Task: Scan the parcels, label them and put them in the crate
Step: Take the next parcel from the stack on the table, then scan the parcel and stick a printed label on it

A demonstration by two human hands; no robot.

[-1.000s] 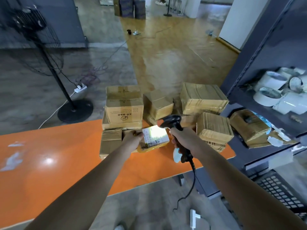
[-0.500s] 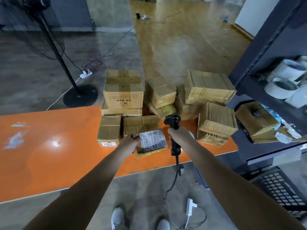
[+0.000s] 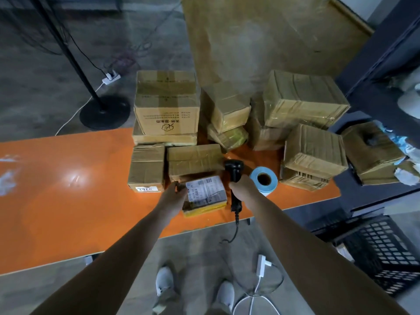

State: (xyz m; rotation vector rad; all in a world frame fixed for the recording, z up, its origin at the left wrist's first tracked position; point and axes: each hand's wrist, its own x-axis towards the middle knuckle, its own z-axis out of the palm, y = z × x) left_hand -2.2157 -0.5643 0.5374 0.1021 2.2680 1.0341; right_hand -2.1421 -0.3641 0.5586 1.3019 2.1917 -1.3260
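A small flat parcel [image 3: 205,196] with a white shipping label lies near the front edge of the orange table [image 3: 68,189]. My left hand [image 3: 173,195] grips its left edge. My right hand [image 3: 242,187] holds a black barcode scanner [image 3: 234,172] upright just right of the parcel, its cable hanging off the table. A blue-edged roll of labels [image 3: 263,179] stands right of the scanner. Several taped brown parcels [image 3: 313,153] are piled behind. A black slatted crate [image 3: 386,253] sits on the floor at the lower right.
A large printed carton [image 3: 167,105] tops the pile at the back left. A fan stand's base [image 3: 104,111] and power strip [image 3: 111,77] are on the floor beyond the table. A dark shelf [image 3: 372,137] with more parcels is on the right. My shoes [image 3: 164,283] are below.
The scanner's bright light on the label has gone out. The parcel has come down towards the table's front edge, and the camera has tilted down, bringing the label roll and the crate into view.
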